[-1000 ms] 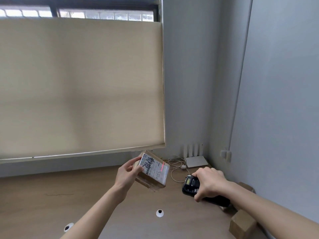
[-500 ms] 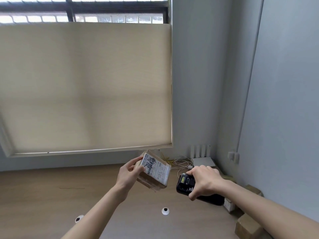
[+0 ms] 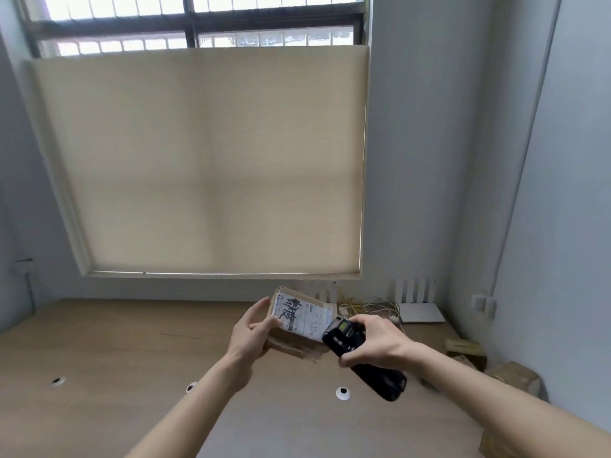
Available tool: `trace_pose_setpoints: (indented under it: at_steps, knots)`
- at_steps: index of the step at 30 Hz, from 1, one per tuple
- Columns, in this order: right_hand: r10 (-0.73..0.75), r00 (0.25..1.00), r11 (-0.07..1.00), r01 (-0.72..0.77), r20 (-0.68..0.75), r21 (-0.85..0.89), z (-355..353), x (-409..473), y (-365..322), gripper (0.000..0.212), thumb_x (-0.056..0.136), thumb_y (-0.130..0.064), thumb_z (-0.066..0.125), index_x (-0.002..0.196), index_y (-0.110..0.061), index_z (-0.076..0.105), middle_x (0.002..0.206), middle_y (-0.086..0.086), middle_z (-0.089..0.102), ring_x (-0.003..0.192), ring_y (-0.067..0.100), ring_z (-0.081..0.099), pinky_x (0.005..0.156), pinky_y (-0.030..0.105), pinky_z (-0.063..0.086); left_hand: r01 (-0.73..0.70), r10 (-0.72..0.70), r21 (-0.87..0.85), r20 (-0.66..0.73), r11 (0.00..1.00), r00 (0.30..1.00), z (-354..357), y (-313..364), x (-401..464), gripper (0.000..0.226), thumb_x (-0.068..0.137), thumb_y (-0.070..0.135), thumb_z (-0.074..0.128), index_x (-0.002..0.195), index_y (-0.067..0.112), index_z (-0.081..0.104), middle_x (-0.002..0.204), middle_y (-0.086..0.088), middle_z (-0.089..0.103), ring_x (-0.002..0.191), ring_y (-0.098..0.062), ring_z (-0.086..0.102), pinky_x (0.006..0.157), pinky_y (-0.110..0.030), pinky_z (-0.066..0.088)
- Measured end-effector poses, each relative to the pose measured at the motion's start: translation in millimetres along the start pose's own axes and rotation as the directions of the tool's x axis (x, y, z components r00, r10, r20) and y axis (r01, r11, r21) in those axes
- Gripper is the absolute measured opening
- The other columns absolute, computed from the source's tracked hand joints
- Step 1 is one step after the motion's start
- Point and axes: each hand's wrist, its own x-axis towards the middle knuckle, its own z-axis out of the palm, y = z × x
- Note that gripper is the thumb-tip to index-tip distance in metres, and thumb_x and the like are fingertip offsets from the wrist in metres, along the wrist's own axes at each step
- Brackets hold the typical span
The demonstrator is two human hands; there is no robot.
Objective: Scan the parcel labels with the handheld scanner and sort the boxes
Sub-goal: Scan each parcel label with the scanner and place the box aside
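My left hand [image 3: 253,333] holds a small brown cardboard parcel [image 3: 299,322] above the wooden desk, tilted so its white label with black scribble faces me. My right hand [image 3: 375,342] grips a black handheld scanner [image 3: 358,353]; its small lit screen and head sit right against the parcel's right edge, overlapping the label's corner. The scanner's handle sticks out down and to the right of my palm.
The wooden desk [image 3: 132,358] has round cable holes [image 3: 343,392]. Several more cardboard boxes [image 3: 514,378] lie at the right by the wall. A white router [image 3: 421,312] and tangled cables [image 3: 373,307] sit at the back. A window blind [image 3: 205,166] hangs ahead.
My right hand has brought the scanner left and up until it meets the parcel's right edge. The view has tilted up and panned left. The parcel stays in my left hand.
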Motion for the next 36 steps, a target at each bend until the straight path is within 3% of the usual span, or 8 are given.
trace_pose_setpoints:
  at_steps: [6, 13, 20, 23, 27, 31, 34, 36]
  knots:
    - [-0.186, 0.972, 0.947, 0.138, 0.146, 0.290, 65, 11, -79, 0.039, 0.059, -0.031, 0.089, 0.094, -0.028, 0.075, 0.082, -0.007, 0.074, 0.076, 0.009, 0.073, 0.075, 0.027, 0.062, 0.082, -0.089, -0.112, -0.057, 0.990, 0.994, -99, -4, -47, 0.082, 0.062, 0.020, 0.076, 0.130, 0.054, 0.049, 0.111, -0.011, 0.075, 0.092, -0.029, 0.070, 0.078, -0.042, 0.057]
    - [-0.375, 0.892, 0.889, 0.269, 0.252, 0.370, 176, 6, -219, 0.046, 0.057, -0.027, 0.090, 0.101, -0.030, 0.077, 0.083, -0.008, 0.075, 0.074, 0.008, 0.070, 0.073, 0.024, 0.058, 0.024, -0.033, -0.029, -0.332, 0.999, 0.943, -265, -11, -145, 0.035, 0.090, 0.043, 0.070, 0.120, 0.040, 0.053, 0.101, -0.008, 0.077, 0.089, -0.022, 0.074, 0.082, -0.045, 0.058]
    - [-0.545, 0.733, 0.820, 0.364, 0.407, 0.442, 332, -43, -398, 0.057, 0.054, -0.027, 0.089, 0.110, -0.028, 0.077, 0.087, -0.004, 0.078, 0.078, 0.013, 0.074, 0.073, 0.026, 0.059, 0.090, -0.096, -0.038, -0.552, 0.995, 0.828, -466, -26, -299, 0.071, 0.057, 0.047, 0.085, 0.115, 0.021, 0.053, 0.106, -0.011, 0.073, 0.084, -0.021, 0.071, 0.071, -0.034, 0.057]
    - [-0.610, 0.643, 0.786, 0.414, 0.463, 0.459, 400, -76, -472, 0.066, 0.049, -0.036, 0.090, 0.112, -0.027, 0.074, 0.095, -0.004, 0.080, 0.086, 0.016, 0.076, 0.083, 0.033, 0.062, 0.118, -0.140, -0.076, -0.601, 0.990, 0.787, -539, -41, -369, 0.061, 0.067, 0.031, 0.088, 0.121, 0.029, 0.058, 0.094, -0.010, 0.074, 0.076, -0.015, 0.072, 0.064, -0.029, 0.056]
    - [-0.662, 0.525, 0.749, 0.472, 0.535, 0.464, 489, -122, -554, 0.065, 0.053, -0.032, 0.094, 0.114, -0.032, 0.072, 0.099, -0.005, 0.079, 0.089, 0.013, 0.076, 0.088, 0.034, 0.062, 0.097, -0.195, -0.173, -0.747, 0.980, 0.636, -614, -64, -447, 0.042, 0.072, 0.027, 0.083, 0.112, 0.025, 0.071, 0.097, -0.007, 0.077, 0.082, -0.020, 0.072, 0.071, -0.034, 0.056]
    - [-0.687, 0.428, 0.720, 0.512, 0.588, 0.469, 569, -167, -613, 0.060, 0.049, -0.040, 0.092, 0.106, -0.034, 0.076, 0.089, -0.018, 0.077, 0.081, -0.005, 0.071, 0.074, 0.015, 0.058, 0.029, -0.207, -0.220, -0.854, 0.975, 0.477, -667, -87, -505, 0.035, 0.078, 0.020, 0.082, 0.110, 0.024, 0.070, 0.107, -0.010, 0.074, 0.096, -0.020, 0.067, 0.076, -0.034, 0.057]
    - [-0.682, 0.388, 0.723, 0.487, 0.620, 0.491, 620, -183, -649, 0.058, 0.052, -0.041, 0.095, 0.105, -0.036, 0.071, 0.090, -0.019, 0.075, 0.076, -0.011, 0.068, 0.060, 0.005, 0.049, 0.018, -0.218, -0.232, -0.885, 0.973, 0.411, -703, -107, -531, 0.040, 0.082, 0.019, 0.078, 0.119, 0.024, 0.064, 0.109, -0.016, 0.072, 0.106, -0.029, 0.066, 0.097, -0.050, 0.054]
    - [-0.658, 0.357, 0.744, 0.440, 0.663, 0.502, 651, -188, -669, 0.059, 0.053, -0.041, 0.097, 0.105, -0.034, 0.071, 0.093, -0.014, 0.077, 0.079, -0.006, 0.071, 0.064, 0.010, 0.054, 0.004, -0.229, -0.248, -0.890, 0.969, 0.393, -725, -118, -539, 0.049, 0.078, 0.018, 0.081, 0.122, 0.023, 0.062, 0.108, -0.019, 0.071, 0.101, -0.030, 0.070, 0.088, -0.048, 0.059]
